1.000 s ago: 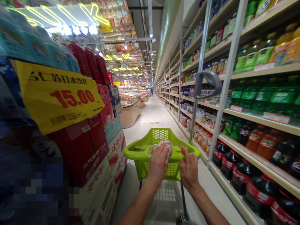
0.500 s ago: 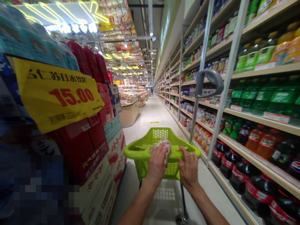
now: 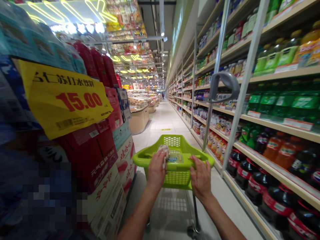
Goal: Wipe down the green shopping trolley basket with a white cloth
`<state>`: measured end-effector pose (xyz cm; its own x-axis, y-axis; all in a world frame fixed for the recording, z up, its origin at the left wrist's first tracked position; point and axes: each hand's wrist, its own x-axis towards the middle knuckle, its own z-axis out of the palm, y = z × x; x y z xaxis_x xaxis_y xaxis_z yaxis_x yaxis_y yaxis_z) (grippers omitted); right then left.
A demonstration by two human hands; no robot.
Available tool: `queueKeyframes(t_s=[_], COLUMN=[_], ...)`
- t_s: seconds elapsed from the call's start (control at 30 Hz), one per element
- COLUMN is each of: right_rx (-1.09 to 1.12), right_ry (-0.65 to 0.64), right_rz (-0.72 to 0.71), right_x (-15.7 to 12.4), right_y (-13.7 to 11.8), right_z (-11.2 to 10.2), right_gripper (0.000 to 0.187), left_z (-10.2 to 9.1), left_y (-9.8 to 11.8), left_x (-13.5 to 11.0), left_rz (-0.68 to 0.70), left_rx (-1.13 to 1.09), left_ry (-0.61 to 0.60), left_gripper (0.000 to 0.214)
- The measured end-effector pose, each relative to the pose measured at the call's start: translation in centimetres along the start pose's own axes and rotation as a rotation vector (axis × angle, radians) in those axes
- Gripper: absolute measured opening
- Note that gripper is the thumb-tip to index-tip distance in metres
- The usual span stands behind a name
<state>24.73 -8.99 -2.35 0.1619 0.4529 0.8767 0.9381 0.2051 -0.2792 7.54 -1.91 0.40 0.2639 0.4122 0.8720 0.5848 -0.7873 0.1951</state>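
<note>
In front of me stands a lime-green shopping cart (image 3: 185, 181) with a mesh basket and a wide handle. My left hand (image 3: 157, 168) is closed over a pale, crumpled cloth (image 3: 164, 150), pressing it on the left part of the handle. Beside the cloth, a clear label panel (image 3: 175, 158) shows at the handle's middle. My right hand (image 3: 201, 175) is wrapped over the handle's right side, its fingertips on the top. The palms of both hands are hidden.
Shelves of drink bottles (image 3: 282, 100) line the right side, with a metal pole (image 3: 217, 66) bearing a grey handle (image 3: 225, 86) close by. Stacked drink cartons (image 3: 100, 156) with a yellow price sign (image 3: 67, 100) stand near on the left. A tiled aisle (image 3: 162, 116) runs ahead past display counters (image 3: 138, 120).
My left hand has slid the cloth leftward along the cart handle, uncovering the label panel. My right hand stays on the handle's right side.
</note>
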Motion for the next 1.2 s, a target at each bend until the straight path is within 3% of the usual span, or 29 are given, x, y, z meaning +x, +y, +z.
queueKeyframes(t_s=[0.1, 0.17, 0.23, 0.37, 0.43, 0.5, 0.67, 0.73, 0.8, 0.93, 1.0, 1.07, 1.2], right_rx=[-0.009, -0.016, -0.017, -0.005, -0.005, -0.014, -0.037, -0.041, -0.04, -0.045, -0.055, -0.073, -0.105], right_ry=[-0.019, -0.027, -0.032, -0.022, -0.007, 0.011, 0.006, -0.01, -0.016, -0.012, -0.003, 0.003, -0.013], right_rz=[-0.033, -0.045, -0.043, -0.035, -0.026, -0.015, -0.034, -0.052, -0.06, -0.058, -0.056, -0.053, -0.07], right_x=[0.0, 0.0, 0.0, 0.0, -0.1, -0.1, -0.2, -0.2, -0.3, -0.3, -0.3, -0.2, -0.2], right_y=[0.1, 0.3, 0.5, 0.7, 0.6, 0.4, 0.4, 0.7, 0.9, 0.9, 0.5, 0.2, -0.1], right_z=[0.0, -0.3, -0.6, -0.8, -0.7, -0.4, -0.3, -0.5, -0.7, -0.7, -0.4, -0.2, -0.1], right_gripper=[0.04, 0.04, 0.04, 0.041, 0.041, 0.041, 0.04, 0.039, 0.038, 0.039, 0.039, 0.039, 0.038], left_z=[2.2, 2.9, 2.5, -0.5, -1.6, -1.6, 1.8, 2.2, 1.5, -1.6, -2.6, -2.6, -1.2], left_y=[4.5, 6.0, 5.3, -0.6, -2.5, -2.1, 4.4, 5.1, 3.5, -2.8, -4.4, -4.0, -1.6], left_x=[0.7, 1.1, 1.2, 0.9, 0.6, 0.5, 0.8, 0.9, 0.7, -0.1, -0.3, -0.1, 0.8], left_rz=[0.195, 0.266, 0.257, 0.064, -0.05, -0.065, 0.18, 0.197, 0.163, -0.016, -0.097, -0.089, 0.057], left_rx=[-0.059, -0.071, -0.063, 0.01, 0.046, 0.039, -0.052, -0.051, -0.031, 0.041, 0.06, 0.026, -0.072], left_ry=[-0.092, -0.149, -0.179, -0.125, -0.069, -0.052, -0.145, -0.152, -0.132, -0.046, -0.033, -0.071, -0.173], left_gripper=[0.034, 0.031, 0.031, 0.037, 0.038, 0.04, 0.039, 0.036, 0.037, 0.036, 0.035, 0.037, 0.044])
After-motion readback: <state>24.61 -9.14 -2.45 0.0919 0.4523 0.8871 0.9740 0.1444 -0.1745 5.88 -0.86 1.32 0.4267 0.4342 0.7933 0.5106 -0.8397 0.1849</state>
